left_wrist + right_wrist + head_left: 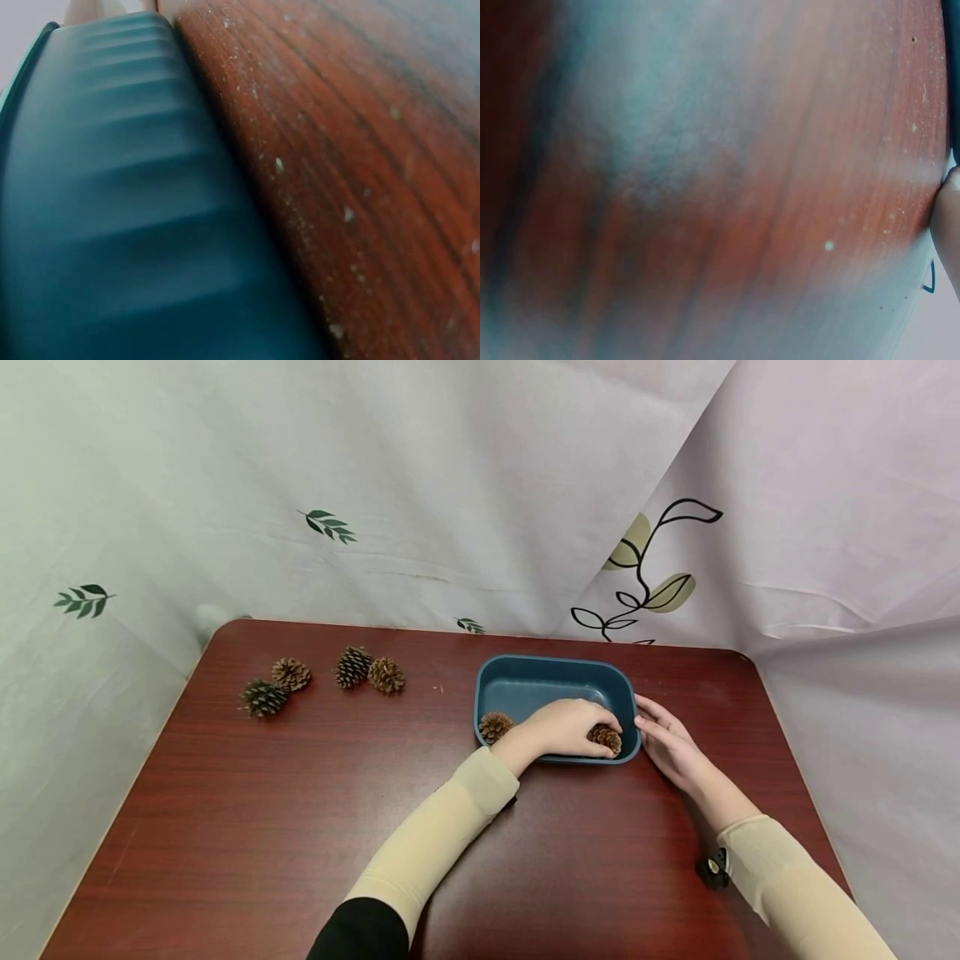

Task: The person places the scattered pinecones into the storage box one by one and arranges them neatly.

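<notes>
In the head view my left hand (pixel 573 727) reaches into a blue rectangular tub (pixel 555 657) and grips a brown pine cone (pixel 606 740) at the tub's right end. Another brown pine cone (pixel 495 727) lies inside at the left end, partly behind the wrist. My right hand (pixel 671 747) rests its fairly straight fingers against the outside of the tub's right wall. The left wrist view shows the ribbed tub wall (pixel 150 195) close up. At the right edge of the right wrist view, a fingertip (pixel 949 217) of the right hand appears beside the dark tub edge.
On the left of the red-brown wooden table (pixel 247 827) lie two pairs of pine cones: a dark one (pixel 262 698) beside a brown one (pixel 291 674), and a dark one (pixel 353 667) against a brown one (pixel 386 676). A leaf-printed white curtain (pixel 412 485) hangs behind.
</notes>
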{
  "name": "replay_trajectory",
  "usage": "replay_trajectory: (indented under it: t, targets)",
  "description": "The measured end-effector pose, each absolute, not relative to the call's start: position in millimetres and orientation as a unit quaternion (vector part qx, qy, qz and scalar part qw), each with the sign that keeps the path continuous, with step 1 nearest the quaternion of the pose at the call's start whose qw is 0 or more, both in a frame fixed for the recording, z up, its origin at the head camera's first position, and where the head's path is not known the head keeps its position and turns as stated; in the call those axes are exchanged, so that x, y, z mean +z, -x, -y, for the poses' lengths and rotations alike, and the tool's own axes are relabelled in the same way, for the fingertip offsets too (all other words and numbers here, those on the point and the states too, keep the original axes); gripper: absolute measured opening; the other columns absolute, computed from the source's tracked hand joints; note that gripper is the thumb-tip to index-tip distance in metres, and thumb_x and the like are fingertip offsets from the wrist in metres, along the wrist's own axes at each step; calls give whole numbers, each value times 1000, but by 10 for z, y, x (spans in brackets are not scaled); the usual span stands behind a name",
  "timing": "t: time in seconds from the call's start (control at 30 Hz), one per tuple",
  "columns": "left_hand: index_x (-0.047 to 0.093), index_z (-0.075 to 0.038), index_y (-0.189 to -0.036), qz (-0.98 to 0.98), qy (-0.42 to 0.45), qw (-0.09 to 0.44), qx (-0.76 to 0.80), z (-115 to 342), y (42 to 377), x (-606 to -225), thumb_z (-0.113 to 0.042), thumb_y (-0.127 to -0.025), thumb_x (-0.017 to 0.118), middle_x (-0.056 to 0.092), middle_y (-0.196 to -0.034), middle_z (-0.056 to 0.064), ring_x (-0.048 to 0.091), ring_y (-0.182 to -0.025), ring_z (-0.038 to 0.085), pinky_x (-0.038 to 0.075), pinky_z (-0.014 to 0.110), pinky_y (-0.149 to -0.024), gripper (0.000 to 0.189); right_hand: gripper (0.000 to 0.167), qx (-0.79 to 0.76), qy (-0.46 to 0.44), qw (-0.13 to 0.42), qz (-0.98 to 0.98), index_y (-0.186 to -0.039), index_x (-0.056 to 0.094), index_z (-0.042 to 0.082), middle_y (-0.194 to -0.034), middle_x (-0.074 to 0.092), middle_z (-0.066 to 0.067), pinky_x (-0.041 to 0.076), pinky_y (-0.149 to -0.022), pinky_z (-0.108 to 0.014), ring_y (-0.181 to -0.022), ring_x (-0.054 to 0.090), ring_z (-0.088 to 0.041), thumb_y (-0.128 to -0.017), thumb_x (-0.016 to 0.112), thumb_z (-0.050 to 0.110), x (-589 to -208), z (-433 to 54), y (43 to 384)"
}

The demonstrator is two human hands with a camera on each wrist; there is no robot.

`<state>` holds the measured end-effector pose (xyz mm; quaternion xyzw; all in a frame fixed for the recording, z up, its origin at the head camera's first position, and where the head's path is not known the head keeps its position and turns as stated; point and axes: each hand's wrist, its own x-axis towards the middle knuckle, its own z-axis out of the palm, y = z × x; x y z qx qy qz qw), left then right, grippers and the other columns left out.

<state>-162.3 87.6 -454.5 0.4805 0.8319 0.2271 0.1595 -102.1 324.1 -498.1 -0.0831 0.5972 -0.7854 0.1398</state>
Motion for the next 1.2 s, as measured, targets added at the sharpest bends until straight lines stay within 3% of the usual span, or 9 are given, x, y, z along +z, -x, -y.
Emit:
replay_trajectory:
  t: [1.2]
  targets:
    - [70,-23,-139,-828,-506,130,205,-842,1537,-4433,-36,-103,73,68,-142,-7,62,-133,8,50,23,-114,39,40,-780,85,146,-603,-149,50,16,-137,66,7,51,-104,-15,-121,64,-2,-114,38,2,-4977,-3255,1025]
